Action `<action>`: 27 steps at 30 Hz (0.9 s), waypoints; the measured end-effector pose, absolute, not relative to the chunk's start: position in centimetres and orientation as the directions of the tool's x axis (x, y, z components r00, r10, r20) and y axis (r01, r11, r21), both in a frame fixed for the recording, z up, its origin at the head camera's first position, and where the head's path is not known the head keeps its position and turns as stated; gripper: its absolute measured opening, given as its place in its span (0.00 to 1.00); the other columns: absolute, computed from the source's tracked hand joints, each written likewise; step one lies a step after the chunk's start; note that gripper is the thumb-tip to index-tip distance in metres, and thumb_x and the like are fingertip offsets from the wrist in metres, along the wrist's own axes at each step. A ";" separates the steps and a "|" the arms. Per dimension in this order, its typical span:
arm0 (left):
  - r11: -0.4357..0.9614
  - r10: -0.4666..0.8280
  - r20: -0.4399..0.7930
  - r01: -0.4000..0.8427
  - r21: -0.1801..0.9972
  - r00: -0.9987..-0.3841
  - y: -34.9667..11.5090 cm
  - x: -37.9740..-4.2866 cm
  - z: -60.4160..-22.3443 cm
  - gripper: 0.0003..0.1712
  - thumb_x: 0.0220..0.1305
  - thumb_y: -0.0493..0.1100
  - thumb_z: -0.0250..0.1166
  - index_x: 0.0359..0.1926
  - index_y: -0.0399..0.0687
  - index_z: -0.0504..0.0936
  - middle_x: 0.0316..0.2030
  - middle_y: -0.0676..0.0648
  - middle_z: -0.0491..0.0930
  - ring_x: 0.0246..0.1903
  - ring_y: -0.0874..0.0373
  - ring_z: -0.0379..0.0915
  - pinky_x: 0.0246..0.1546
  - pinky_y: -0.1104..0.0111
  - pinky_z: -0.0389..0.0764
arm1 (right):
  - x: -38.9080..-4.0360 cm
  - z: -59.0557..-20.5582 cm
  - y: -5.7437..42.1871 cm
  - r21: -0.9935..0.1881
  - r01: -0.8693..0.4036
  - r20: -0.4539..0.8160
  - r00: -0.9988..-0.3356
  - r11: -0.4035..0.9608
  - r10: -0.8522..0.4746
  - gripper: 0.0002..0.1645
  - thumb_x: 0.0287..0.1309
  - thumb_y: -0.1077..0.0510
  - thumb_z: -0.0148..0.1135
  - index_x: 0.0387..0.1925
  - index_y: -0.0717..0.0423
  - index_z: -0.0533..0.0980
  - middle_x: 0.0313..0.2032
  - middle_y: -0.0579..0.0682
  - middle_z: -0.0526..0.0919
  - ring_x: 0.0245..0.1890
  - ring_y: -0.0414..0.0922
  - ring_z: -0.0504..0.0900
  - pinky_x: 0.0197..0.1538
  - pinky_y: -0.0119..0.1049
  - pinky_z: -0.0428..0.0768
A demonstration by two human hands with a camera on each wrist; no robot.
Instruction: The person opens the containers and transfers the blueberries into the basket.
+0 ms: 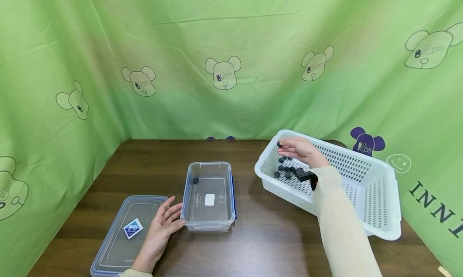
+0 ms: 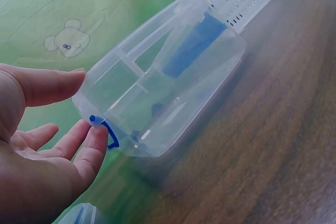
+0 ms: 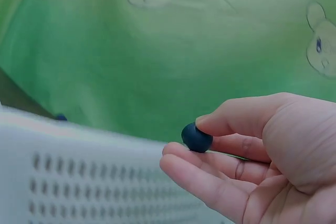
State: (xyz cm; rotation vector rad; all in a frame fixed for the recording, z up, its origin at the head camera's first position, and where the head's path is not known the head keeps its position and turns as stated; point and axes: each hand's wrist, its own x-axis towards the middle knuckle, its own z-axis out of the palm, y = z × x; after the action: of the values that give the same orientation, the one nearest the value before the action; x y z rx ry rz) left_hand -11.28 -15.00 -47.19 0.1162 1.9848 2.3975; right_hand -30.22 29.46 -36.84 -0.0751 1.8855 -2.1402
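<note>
Between thumb and fingertips my right hand (image 1: 299, 149) pinches a small dark ball (image 3: 197, 138). It is above the left end of a white perforated basket (image 1: 377, 196), level with the far rim in the right wrist view. Several similar dark balls (image 1: 287, 169) lie on the basket floor below. My left hand (image 1: 162, 228) is at the left side of a clear plastic box (image 1: 221, 188), thumb at its near corner. Its fingers, spread and fairly straight, touch a blue latch (image 2: 112, 136) there. One dark ball (image 1: 195, 180) lies inside the box.
A clear lid (image 1: 117, 245) with a blue-and-white sticker lies flat left of the box, partly behind my left forearm. The wooden table (image 1: 267, 245) meets a green printed curtain (image 1: 181, 108) at the back and sides. Another blue latch (image 1: 234, 198) hangs on the box's right side.
</note>
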 end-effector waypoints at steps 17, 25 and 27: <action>-0.181 0.066 0.045 0.033 0.983 -0.997 -15.0 -11.3 -47.2 0.47 0.57 0.21 0.62 0.74 0.31 0.48 0.58 0.39 0.71 0.51 0.64 0.73 0.49 0.73 0.77 | -29.6 -38.9 33.3 -0.930 0.356 -0.367 -0.903 0.087 -0.223 0.11 0.69 0.72 0.51 0.36 0.66 0.80 0.31 0.56 0.86 0.33 0.45 0.87 0.46 0.37 0.83; -0.176 0.071 0.032 0.019 0.984 -0.997 -15.0 -11.5 -46.8 0.47 0.58 0.22 0.62 0.75 0.32 0.48 0.60 0.35 0.69 0.51 0.63 0.73 0.49 0.74 0.77 | -29.4 -40.0 33.2 -0.850 0.437 -0.488 -0.863 0.294 -0.130 0.11 0.66 0.69 0.56 0.46 0.74 0.70 0.24 0.55 0.85 0.25 0.42 0.86 0.35 0.30 0.83; -0.177 0.069 0.031 0.019 0.984 -0.997 -15.1 -11.4 -46.8 0.47 0.57 0.22 0.62 0.74 0.31 0.48 0.60 0.37 0.70 0.51 0.64 0.73 0.49 0.74 0.77 | -29.4 -40.1 33.1 -0.841 0.420 -0.480 -0.870 0.340 -0.112 0.09 0.64 0.68 0.59 0.44 0.72 0.72 0.25 0.55 0.85 0.24 0.42 0.86 0.32 0.29 0.83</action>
State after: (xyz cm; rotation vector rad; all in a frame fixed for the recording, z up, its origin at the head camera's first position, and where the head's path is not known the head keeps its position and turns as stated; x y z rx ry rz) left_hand -11.41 -15.05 -46.84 0.1067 1.9936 2.3825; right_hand -29.38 33.07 -40.08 0.2694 2.1518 -1.5526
